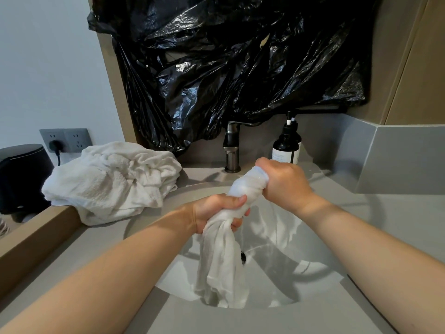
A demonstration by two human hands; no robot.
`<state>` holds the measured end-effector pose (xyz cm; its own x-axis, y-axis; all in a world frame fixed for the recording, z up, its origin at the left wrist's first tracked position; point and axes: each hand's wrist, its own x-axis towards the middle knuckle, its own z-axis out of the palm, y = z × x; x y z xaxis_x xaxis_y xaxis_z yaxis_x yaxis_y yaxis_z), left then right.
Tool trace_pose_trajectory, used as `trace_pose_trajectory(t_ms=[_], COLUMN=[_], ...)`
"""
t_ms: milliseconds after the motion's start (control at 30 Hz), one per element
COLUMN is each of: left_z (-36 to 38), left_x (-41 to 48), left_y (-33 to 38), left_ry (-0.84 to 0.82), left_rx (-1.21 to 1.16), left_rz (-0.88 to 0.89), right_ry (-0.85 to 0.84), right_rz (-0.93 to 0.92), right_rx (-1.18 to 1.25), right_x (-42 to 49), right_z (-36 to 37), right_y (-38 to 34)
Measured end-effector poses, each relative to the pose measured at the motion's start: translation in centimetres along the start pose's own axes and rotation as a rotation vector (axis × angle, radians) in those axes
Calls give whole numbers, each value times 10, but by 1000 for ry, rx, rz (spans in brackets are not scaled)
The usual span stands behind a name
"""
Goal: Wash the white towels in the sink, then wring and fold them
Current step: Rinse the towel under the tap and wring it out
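we hold a wet white towel (221, 256) over the sink (337, 283), twisted into a tight rope between both fists. our left hand (216, 210) is closed around the lower part of the twist, fingers curled over the top and thumb tucked under. our right hand (284, 182) is clenched around the upper end, nearer the far rim of the sink, with only a small knob of cloth showing above the knuckles. the two fists sit close together but do not touch. below the left hand the loose tail of the towel hangs down into the basin, its end reaching the near wall, where it covers part of the drain (243, 257). the basin is wet and glossy.

at the far left corner of the grey countertop (397, 213), a heap of white towels (110, 182) lies crumpled, one fold spilling just over the sink's left rim. a dark metal faucet (231, 148) stands at the far edge of the countertop, centred behind the sink. just right of it, also at the far edge, stand two dark pump bottles (285, 145), one behind the other. crinkled black plastic sheeting (228, 68) covers the wall above the faucet. on the left wall a grey double socket (65, 140) carries a black plug (55, 144), and a dark rounded object (21, 174) sits beyond the countertop's left edge.
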<state>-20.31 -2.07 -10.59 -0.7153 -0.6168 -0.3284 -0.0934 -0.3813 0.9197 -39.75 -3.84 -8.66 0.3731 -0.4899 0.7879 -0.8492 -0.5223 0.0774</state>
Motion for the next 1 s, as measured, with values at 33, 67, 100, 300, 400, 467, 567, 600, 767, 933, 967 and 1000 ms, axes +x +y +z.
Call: trace_pose_trajectory(t_ms=[33,67,100,300,400,467,567,600,767,933,967,1000], left_z=[0,0,1,2,0,-2,-1,0,4,10,9,7], left_x=[0,1,0,2,4,5,8,8,6,4,4,4], left_y=[0,0,0,1,1,0,-1,0,3,2,1,-1], left_ry=[7,25,52,200,251,283,274,265,125,-141,-180,-206], left_rx=[17,35,53,162,203,215,209,187,95,-1,-16,-28], left_rz=[6,15,23,95,141,176,215,216,59,34,40,45], right_ry=[-9,-46,-100,-293,-336,-378,-356,-327,-306,-63,-56,-69], right_rz=[6,31,61,277,445,531,519,481,331,186,176,155], right_rx=[-5,-12,-32,-29,-12,11,28,7,-86,-66,-78,-95], right_x=[0,0,0,1,8,11,10,11,13,12,14,15], right_z=[-1,-1,-1,-9,-10,-10,-10,-10,-12,-4,-3,-2], right_y=[-1,-1,-2,-5,-9,-10,-8,-7,-2,5,4,3])
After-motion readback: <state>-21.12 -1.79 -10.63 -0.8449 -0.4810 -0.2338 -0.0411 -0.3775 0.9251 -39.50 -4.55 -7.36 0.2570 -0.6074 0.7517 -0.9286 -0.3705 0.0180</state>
